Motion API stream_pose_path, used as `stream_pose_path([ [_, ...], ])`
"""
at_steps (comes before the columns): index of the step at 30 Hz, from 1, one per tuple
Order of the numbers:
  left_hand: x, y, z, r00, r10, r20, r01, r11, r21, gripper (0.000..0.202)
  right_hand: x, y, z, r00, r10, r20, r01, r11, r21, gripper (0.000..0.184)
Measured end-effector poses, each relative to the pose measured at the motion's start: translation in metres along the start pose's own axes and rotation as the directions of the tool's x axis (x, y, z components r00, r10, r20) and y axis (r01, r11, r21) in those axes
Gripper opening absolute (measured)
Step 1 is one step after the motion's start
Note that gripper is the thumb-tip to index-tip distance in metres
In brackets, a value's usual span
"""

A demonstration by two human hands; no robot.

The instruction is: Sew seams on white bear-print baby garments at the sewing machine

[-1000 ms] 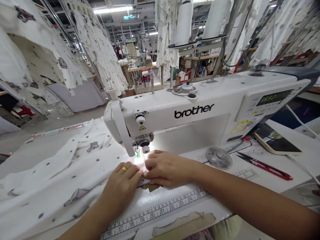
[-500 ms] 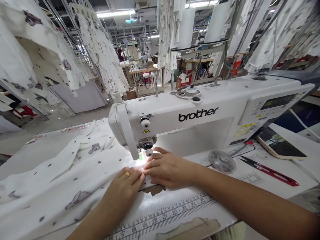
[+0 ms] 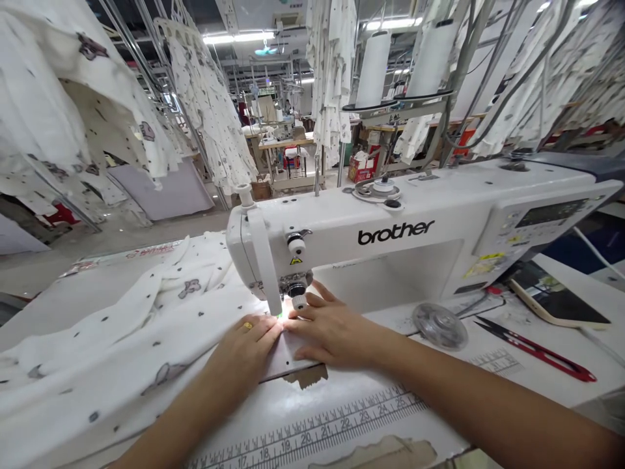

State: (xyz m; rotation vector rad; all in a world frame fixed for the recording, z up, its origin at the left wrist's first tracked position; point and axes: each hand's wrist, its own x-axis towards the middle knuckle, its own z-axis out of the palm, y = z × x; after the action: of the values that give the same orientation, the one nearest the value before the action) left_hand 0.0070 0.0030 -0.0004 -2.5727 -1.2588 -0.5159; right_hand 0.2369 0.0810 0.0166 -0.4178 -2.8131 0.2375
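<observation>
White printed fabric [image 3: 122,345] with small dark spots and grey figures spreads across the left of the sewing table and runs under the needle area of a white sewing machine [image 3: 336,221]. My left hand [image 3: 247,345], with a gold ring on one finger, is closed on the fabric just in front of the needle; its fingertips are partly lost in the lamp's glare. My right hand [image 3: 332,329] rests on the fabric to the right of the needle, its fingers spread and its thumb apart. The presser foot and needle are mostly hidden by the machine head and glare.
Red-handled thread snips [image 3: 541,352], a clear round bobbin-like disc [image 3: 440,326] and a phone [image 3: 559,293] lie on the right. A printed ruler scale [image 3: 312,433] crosses the table front. Thread cones [image 3: 374,71] and hanging garments [image 3: 209,111] stand behind.
The view has shifted slightly, so the machine sits lower and farther right. Both hands have moved a little towards the needle with the fabric; the left fingers are nearer the presser foot.
</observation>
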Motion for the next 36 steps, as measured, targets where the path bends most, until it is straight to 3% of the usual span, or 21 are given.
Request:
stream_pose_path([
  [6,-0.001,0.000,-0.003,1.000,-0.027,-0.009,0.027,0.999,-0.041,0.031,0.002,0.000,0.002,0.999,-0.008,-0.032,0.006,0.997,-0.083,0.034],
  [16,0.003,-0.012,0.003,0.979,-0.145,0.144,0.146,0.989,0.003,0.043,0.001,0.004,0.004,0.996,0.085,-0.001,-0.085,0.993,-0.078,0.047],
  [29,0.006,-0.006,-0.001,0.964,-0.182,0.191,0.189,0.982,-0.015,0.051,0.000,0.012,0.011,0.984,0.118,-0.130,-0.117,0.993,0.016,0.027],
  [33,0.009,-0.004,-0.002,0.949,-0.227,0.219,0.230,0.973,0.013,0.050,0.006,0.014,0.005,0.975,0.164,-0.153,-0.174,0.983,-0.054,0.024],
  [36,0.008,-0.017,-0.003,0.909,-0.341,0.241,0.334,0.940,0.069,0.047,0.003,0.020,-0.002,0.956,0.259,-0.135,-0.280,0.945,-0.171,0.022],
])
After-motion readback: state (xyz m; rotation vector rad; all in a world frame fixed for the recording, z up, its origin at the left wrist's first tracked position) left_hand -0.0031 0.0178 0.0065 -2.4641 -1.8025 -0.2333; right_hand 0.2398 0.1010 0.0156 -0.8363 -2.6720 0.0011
